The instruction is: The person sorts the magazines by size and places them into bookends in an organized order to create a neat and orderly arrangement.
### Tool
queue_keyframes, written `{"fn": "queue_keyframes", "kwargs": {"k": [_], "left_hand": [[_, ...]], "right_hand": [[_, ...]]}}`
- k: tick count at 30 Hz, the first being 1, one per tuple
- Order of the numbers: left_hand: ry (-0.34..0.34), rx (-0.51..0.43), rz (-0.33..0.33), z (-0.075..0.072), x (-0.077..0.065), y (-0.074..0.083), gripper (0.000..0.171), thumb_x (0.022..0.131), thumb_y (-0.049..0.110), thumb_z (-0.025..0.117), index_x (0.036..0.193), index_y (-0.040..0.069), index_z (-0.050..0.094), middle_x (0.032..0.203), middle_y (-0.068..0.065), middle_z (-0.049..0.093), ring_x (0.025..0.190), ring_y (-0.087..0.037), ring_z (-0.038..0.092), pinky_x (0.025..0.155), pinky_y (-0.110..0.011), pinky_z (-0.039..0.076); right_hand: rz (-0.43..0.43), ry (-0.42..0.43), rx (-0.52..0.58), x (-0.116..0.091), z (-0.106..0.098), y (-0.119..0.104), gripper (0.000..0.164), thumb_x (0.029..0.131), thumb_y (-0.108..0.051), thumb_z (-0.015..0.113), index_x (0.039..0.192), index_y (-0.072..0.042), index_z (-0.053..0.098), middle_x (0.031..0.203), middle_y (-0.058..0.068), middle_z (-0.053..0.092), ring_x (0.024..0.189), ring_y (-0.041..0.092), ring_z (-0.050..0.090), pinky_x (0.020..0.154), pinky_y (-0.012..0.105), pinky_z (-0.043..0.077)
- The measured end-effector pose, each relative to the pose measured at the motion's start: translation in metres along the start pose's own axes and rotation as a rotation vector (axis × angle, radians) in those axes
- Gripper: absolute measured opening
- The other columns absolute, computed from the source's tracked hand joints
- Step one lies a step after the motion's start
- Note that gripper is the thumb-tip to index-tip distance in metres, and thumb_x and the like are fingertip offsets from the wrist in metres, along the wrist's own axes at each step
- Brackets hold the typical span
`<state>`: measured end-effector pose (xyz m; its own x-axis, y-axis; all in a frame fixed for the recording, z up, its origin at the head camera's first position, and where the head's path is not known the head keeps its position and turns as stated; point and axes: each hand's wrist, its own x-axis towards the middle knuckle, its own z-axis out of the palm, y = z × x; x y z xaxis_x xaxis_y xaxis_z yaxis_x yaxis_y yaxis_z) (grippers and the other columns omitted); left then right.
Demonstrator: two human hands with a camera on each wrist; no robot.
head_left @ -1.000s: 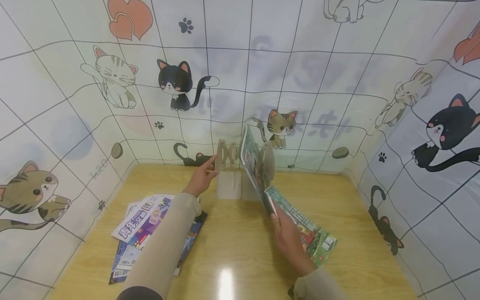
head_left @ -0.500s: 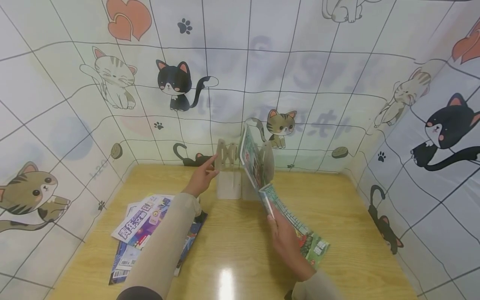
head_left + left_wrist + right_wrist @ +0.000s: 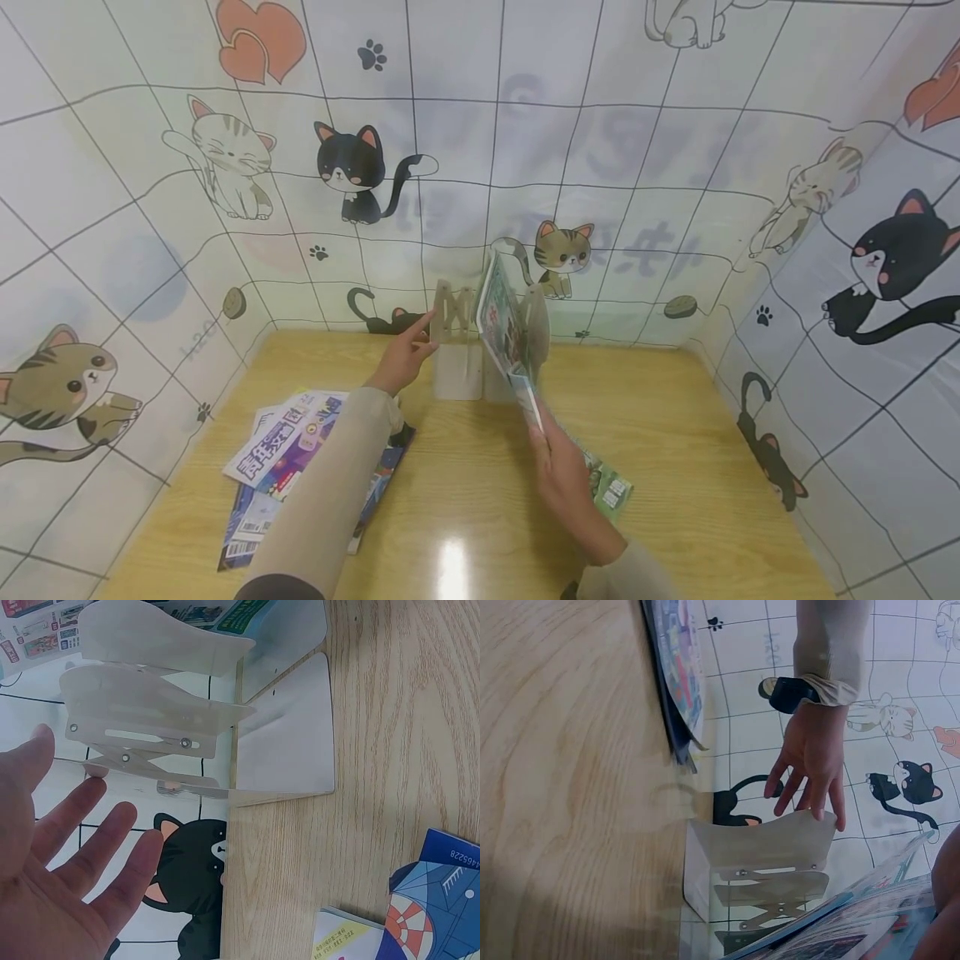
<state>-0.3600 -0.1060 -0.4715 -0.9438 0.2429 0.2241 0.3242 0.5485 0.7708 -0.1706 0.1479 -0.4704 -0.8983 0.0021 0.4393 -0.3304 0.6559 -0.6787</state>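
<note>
A pale expandable bookend (image 3: 457,367) with crossed metal struts stands against the back wall. My left hand (image 3: 401,360) pinches the upper edge of its left end plate between thumb and index finger, the other fingers spread. In the bookend's right part leans an upright magazine (image 3: 498,325), its cover reddish and green. My right hand (image 3: 566,475) grips a green magazine (image 3: 615,493) by its spine, which points toward the bookend and overlaps the upright magazine's lower edge. Behind the hand, most of the green cover is hidden. Pages and covers show beside the right hand in the right wrist view.
Several magazines (image 3: 281,442) lie in a loose pile on the wooden table (image 3: 450,483) at left, partly under the left sleeve. Cat-patterned sheeting (image 3: 465,167) walls in the back and both sides.
My right hand has moved slightly left and forward with the green magazine, whose fanned-out part has swung in behind the hand. The left hand keeps its place on the bookend.
</note>
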Motion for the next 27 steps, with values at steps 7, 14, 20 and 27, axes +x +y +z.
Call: {"fn": "queue_keyframes", "kwargs": {"k": [7, 14, 20, 27], "left_hand": [[-0.012, -0.031, -0.012, -0.001, -0.001, 0.002, 0.056, 0.087, 0.022, 0.051, 0.135, 0.034, 0.025, 0.104, -0.009, 0.054, 0.085, -0.026, 0.057, 0.066, -0.039, 0.045], [0.0, -0.032, -0.015, -0.001, -0.001, 0.003, 0.057, 0.087, 0.021, 0.052, 0.134, 0.038, 0.025, 0.1, -0.004, 0.054, 0.082, -0.023, 0.058, 0.061, -0.035, 0.045], [-0.003, -0.028, -0.007, -0.001, -0.001, 0.003, 0.057, 0.087, 0.022, 0.052, 0.134, 0.038, 0.024, 0.1, -0.005, 0.055, 0.083, -0.023, 0.058, 0.063, -0.036, 0.046], [0.003, -0.034, -0.024, 0.0, 0.0, 0.002, 0.057, 0.086, 0.023, 0.053, 0.132, 0.043, 0.025, 0.099, -0.004, 0.055, 0.082, -0.022, 0.058, 0.064, -0.036, 0.046]], "right_hand": [[0.002, 0.043, 0.075, 0.011, 0.0, -0.009, 0.043, 0.094, -0.028, 0.034, 0.135, -0.032, 0.025, 0.131, -0.008, 0.036, 0.116, 0.014, 0.038, 0.091, 0.037, 0.034], [-0.104, 0.081, 0.164, 0.022, 0.001, -0.017, 0.043, 0.093, -0.019, 0.037, 0.135, -0.028, 0.028, 0.129, -0.004, 0.041, 0.111, 0.016, 0.043, 0.085, 0.04, 0.038], [-0.129, 0.057, 0.231, 0.031, -0.002, -0.023, 0.044, 0.094, -0.016, 0.034, 0.136, -0.027, 0.025, 0.132, -0.008, 0.037, 0.116, 0.014, 0.039, 0.088, 0.043, 0.035], [-0.191, 0.079, 0.295, 0.037, -0.003, -0.026, 0.045, 0.094, -0.009, 0.034, 0.136, -0.023, 0.027, 0.13, -0.002, 0.04, 0.114, 0.019, 0.041, 0.086, 0.046, 0.036]]}}
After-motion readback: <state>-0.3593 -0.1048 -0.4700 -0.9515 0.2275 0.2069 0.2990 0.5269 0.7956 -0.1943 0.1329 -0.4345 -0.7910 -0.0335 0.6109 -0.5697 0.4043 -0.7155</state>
